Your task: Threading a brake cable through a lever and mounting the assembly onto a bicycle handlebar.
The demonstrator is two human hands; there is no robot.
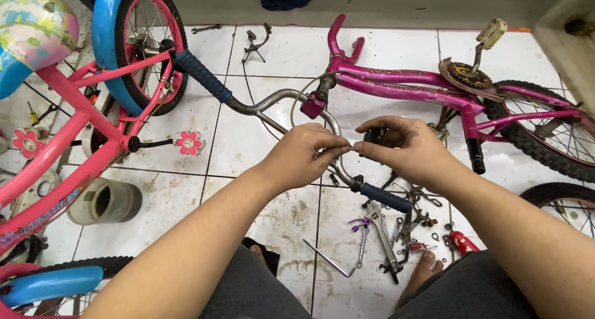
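Head view: tools (387, 232) litter the tiles below; both hands, left hand (305, 153) and right hand (403, 147), pinch small parts at the handlebar (273, 99).

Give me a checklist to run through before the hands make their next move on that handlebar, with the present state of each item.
1. Left hand on the handlebar: ok, its fingers meet the bar near the middle bend.
2. Right hand holding the small dark part: ok, pinched at the fingertips.
3. What that part is and how it seats: cannot tell, mostly covered.
4. Tools within reach: ok, wrenches and a hex key lie on the tiles just below the hands.
5. Magenta bike frame steady: ok, it lies flat on the floor.
6. Cable clear of the fingers: cannot tell, it loops close behind them.
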